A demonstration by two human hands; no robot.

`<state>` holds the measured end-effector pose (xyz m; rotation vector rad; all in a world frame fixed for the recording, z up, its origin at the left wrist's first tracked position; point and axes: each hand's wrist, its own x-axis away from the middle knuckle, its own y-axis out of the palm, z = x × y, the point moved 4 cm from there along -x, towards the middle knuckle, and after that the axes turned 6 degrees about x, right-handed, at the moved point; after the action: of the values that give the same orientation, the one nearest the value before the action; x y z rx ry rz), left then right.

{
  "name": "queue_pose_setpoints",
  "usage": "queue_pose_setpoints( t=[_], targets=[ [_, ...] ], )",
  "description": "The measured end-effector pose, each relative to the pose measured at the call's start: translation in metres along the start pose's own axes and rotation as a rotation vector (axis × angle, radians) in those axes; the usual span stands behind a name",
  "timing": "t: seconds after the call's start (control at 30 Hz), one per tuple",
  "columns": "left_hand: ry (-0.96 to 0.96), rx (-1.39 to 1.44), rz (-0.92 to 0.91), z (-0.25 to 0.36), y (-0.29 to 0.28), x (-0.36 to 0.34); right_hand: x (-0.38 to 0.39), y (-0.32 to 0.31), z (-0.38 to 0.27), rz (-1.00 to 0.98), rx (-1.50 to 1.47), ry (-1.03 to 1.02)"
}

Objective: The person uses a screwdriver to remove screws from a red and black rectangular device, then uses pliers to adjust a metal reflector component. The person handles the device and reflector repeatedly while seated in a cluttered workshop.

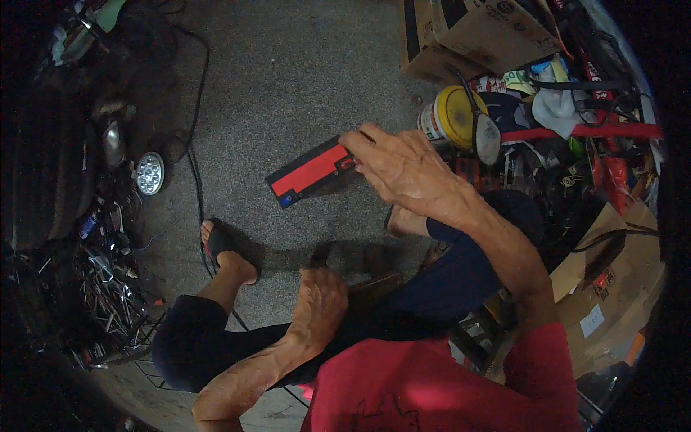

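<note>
- Gripping one end of a flat black-and-red panel [311,173], the right hand [403,169] sits just above the middle of the frame; its fingers [358,138] are curled closed over the panel's right-hand end, and the rest of the piece juts out to the left over the grey floor [288,79].
- Judging by its straight edges and the way it stays level from a one-ended hold, the panel looks stiff and light, probably moulded plastic with a smooth red face that could slip under a loose pinch.
- A hold across the short end, as now, seems enough; for firmer control the better place would be along the long edges near the middle, since the far corner with the small blue mark has nothing supporting it.
- The left hand [320,302] rests low in the frame, centre-left, its fingers folded down against the dark-trousered leg [432,288]; it holds nothing that can be seen.
- Right of the right hand stands a yellow-lidded can [452,115] amid heaped straps and cloth, with cardboard boxes [468,36] along the upper right.
- At the left edge lie a round lamp [150,173], a black cable [194,144] and a tangle of metal parts.
</note>
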<state>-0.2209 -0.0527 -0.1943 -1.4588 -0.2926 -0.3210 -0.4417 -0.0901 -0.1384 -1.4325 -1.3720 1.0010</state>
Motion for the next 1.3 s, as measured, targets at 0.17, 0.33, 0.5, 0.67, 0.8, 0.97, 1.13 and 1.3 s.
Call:
queue_pose_setpoints(
  t=[0.17, 0.33, 0.5, 0.67, 0.8, 0.97, 1.13, 1.3],
  targets=[
    [-0.012, -0.016, 0.002, -0.001, -0.004, 0.0, 0.004, 0.002, 0.001, 0.092, 0.047, -0.021],
    [0.007, 0.046, -0.057, 0.0, 0.006, -0.001, 0.006, 0.01, 0.003, 0.148, 0.092, -0.058],
    [-0.014, 0.078, -0.055, 0.0, 0.005, -0.001, 0.001, 0.002, -0.003, 0.03, 0.024, 0.005],
    [-0.006, 0.046, -0.026, -0.001, 0.006, 0.0, 0.0, 0.001, -0.004, 0.082, 0.055, -0.025],
    [0.001, 0.023, -0.051, 0.001, 0.007, 0.0, 0.002, 0.003, -0.002, 0.128, 0.063, -0.047],
    [0.015, 0.044, -0.04, -0.003, 0.005, 0.0, -0.007, 0.003, 0.004, 0.062, 0.077, 0.146],
    [-0.181, 0.306, 0.05, -0.028, 0.015, -0.017, -0.007, -0.007, 0.008, 0.015, 0.14, 0.269],
    [-0.299, 0.225, 0.057, -0.079, 0.043, -0.032, -0.002, 0.001, 0.001, 0.06, 0.091, 0.16]
  ],
)
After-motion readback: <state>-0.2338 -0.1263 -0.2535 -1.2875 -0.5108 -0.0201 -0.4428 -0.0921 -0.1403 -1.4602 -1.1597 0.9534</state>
